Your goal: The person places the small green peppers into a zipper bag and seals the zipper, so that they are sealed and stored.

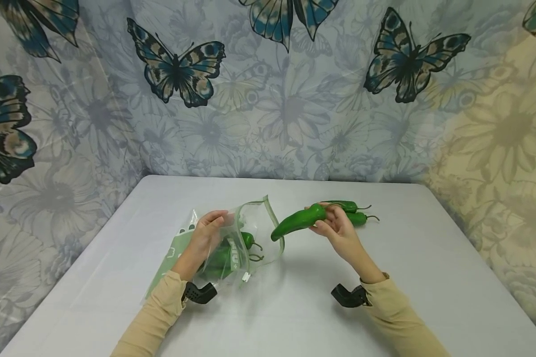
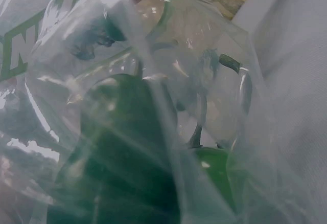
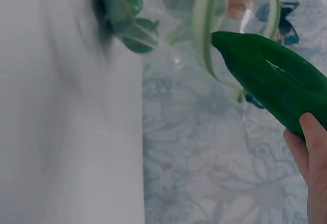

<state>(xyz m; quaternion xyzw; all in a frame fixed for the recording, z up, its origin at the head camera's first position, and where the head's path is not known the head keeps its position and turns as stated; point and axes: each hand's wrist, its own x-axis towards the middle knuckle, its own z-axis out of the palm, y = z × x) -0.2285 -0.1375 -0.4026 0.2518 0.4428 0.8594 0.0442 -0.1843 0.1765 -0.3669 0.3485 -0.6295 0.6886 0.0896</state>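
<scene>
A long green chili pepper is gripped at its stem end by my right hand. Its tip points left, at the green-edged mouth of a clear zip bag. My left hand holds the bag's upper side, keeping the mouth spread. Several green peppers lie inside the bag, seen through its plastic, stems toward the mouth. The right wrist view shows the held pepper with its tip at the bag's rim. Wrinkled plastic covers most of the left wrist view, with a large pepper behind it.
Two more green peppers lie on the white table just behind my right hand, partly hidden by it. A small white zip slider sits at the bag's near edge. Butterfly-patterned cloth hangs behind the table.
</scene>
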